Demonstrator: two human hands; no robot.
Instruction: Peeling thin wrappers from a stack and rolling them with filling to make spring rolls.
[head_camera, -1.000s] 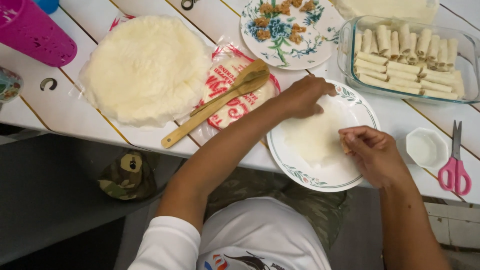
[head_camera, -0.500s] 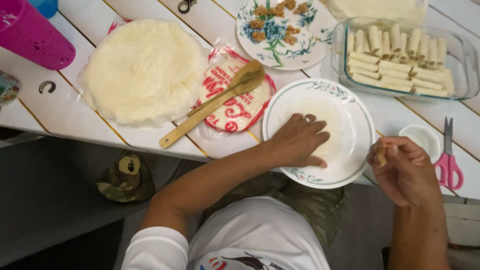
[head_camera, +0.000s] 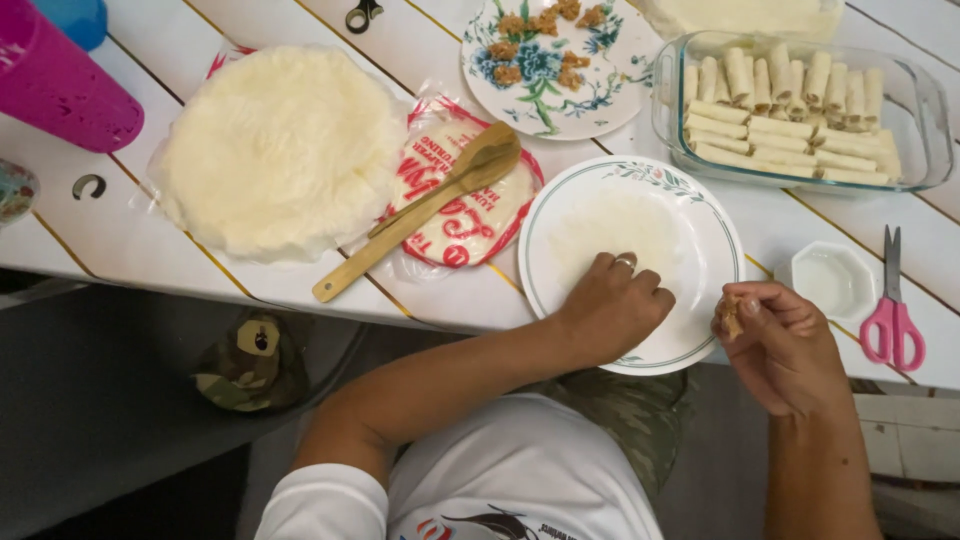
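A white plate with a green rim (head_camera: 715, 215) lies at the table's front edge with a thin round wrapper (head_camera: 610, 225) spread on it. My left hand (head_camera: 612, 305) rests knuckles-up on the near part of the wrapper, fingers curled. My right hand (head_camera: 775, 335) hovers off the plate's right side and pinches a small brown lump of filling (head_camera: 729, 316) between its fingertips.
A stack of wrappers (head_camera: 280, 150) lies at left. A wooden spoon (head_camera: 420, 210) rests on a wrapper packet (head_camera: 470, 225). A floral plate with filling (head_camera: 550, 60), a glass dish of rolls (head_camera: 790, 100), a small white bowl (head_camera: 830, 280), pink scissors (head_camera: 893, 320) and a pink cup (head_camera: 55, 85) stand around.
My left hand slid from the plate's far rim to its near side on the wrapper. My right hand left the plate, moved right and now holds a lump of filling.
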